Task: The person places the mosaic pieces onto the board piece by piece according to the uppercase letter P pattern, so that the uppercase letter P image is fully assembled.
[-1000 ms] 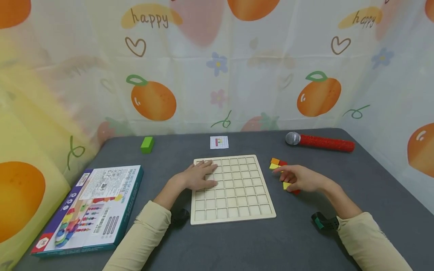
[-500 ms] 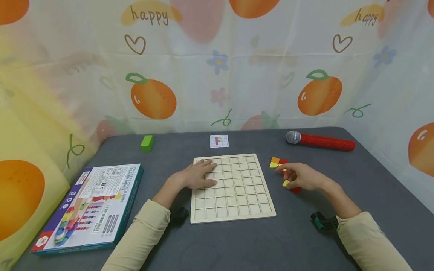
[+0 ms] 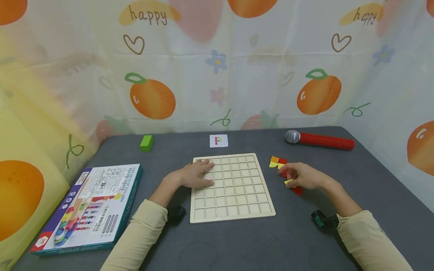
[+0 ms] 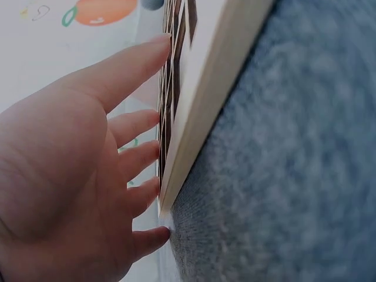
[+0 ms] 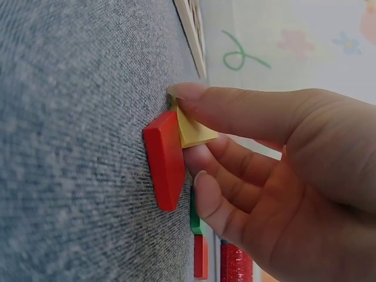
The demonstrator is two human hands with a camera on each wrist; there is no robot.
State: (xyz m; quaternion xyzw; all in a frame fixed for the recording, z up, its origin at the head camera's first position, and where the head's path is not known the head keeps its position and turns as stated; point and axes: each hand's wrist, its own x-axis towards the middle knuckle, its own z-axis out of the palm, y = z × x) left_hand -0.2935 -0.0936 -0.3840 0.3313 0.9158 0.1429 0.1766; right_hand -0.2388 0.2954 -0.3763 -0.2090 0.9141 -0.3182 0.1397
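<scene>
My left hand (image 3: 194, 175) rests with spread, straight fingers on the upper left of a pale wooden grid board (image 3: 234, 213). In the left wrist view its fingertips touch the gridded face along the edge. To the board's right, my right hand (image 3: 304, 176) pinches a small yellow block (image 5: 192, 128) between thumb and fingers. A red block (image 5: 164, 161) lies on the cloth right beside the yellow one. More small blocks sit beyond the fingertips: an orange block (image 3: 275, 159), a yellow quarter-round block (image 3: 273, 165) and red ones. A green block (image 5: 195, 214) shows behind the fingers in the right wrist view.
A small printed grid card (image 3: 218, 141) lies behind the board. A green block (image 3: 146, 143) stands at the back left, and a red glittery microphone (image 3: 320, 140) lies at the back right. A flat toy box (image 3: 91, 207) takes up the left side.
The right thumb and fingers have closed on the yellow block, which has tilted and shifted slightly right, uncovering more of the red block beside it. The left hand stays on the board.
</scene>
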